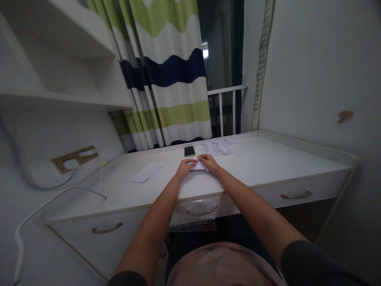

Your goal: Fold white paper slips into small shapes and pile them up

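Note:
A small piece of white paper (199,166) lies between my two hands near the middle of the white desk (253,159). My left hand (186,167) grips its left side with the fingers closed. On the paper's right side, the fingers of my right hand (208,162) are pinched at the upper edge. A dark phone (189,151) rests just beyond my hands. Behind my right hand is a cluster of folded white paper pieces (218,147). Flat sheets of white paper (147,172) lie to the left of my left hand, partly overlapping.
The desk has drawers with metal handles (297,195) along its front. A striped curtain (175,79) hangs behind it. White shelves (62,79) stand at upper left, above a wall socket (74,159) with plugs. A white cable (59,194) runs onto the desk's left side.

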Demonstrator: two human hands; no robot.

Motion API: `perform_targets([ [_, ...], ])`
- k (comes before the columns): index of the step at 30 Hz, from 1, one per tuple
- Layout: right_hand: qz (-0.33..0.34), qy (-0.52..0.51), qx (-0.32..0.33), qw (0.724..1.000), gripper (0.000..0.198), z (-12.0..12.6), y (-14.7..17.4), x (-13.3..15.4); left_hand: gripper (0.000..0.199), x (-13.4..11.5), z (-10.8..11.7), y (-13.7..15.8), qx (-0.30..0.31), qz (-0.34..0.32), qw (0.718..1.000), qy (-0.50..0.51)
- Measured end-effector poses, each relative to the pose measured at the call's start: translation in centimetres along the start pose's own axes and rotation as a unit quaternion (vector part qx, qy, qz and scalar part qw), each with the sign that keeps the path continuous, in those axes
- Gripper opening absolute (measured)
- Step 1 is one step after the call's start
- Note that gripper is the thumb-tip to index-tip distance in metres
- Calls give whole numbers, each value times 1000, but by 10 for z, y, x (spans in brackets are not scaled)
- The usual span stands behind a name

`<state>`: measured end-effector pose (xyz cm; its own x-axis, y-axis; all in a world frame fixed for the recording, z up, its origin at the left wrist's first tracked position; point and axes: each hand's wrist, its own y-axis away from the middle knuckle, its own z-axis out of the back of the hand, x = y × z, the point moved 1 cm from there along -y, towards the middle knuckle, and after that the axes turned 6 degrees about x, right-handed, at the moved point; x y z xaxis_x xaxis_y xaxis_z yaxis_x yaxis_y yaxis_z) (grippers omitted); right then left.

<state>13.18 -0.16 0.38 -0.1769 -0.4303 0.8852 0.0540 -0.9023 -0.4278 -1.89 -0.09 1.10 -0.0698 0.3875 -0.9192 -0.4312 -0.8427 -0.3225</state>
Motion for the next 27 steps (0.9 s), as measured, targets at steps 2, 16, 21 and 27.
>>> perform_targets([
  [2, -11, -27, 11, 1000, 28, 1, 1, 2, 26, 1, 3, -1, -38, 8, 999, 20],
  [16, -42, -81, 51, 995, 32, -3, 9, 14, 27, -1, 9, -2, -110, 86, 985, 104],
  [21, -40, -69, 55, 995, 31, -2, 8, 13, 28, -2, 9, -1, -106, 92, 984, 109],
  [27, -47, -74, 48, 995, 27, -3, 7, 13, 27, -3, 8, 1, -99, 93, 986, 100],
])
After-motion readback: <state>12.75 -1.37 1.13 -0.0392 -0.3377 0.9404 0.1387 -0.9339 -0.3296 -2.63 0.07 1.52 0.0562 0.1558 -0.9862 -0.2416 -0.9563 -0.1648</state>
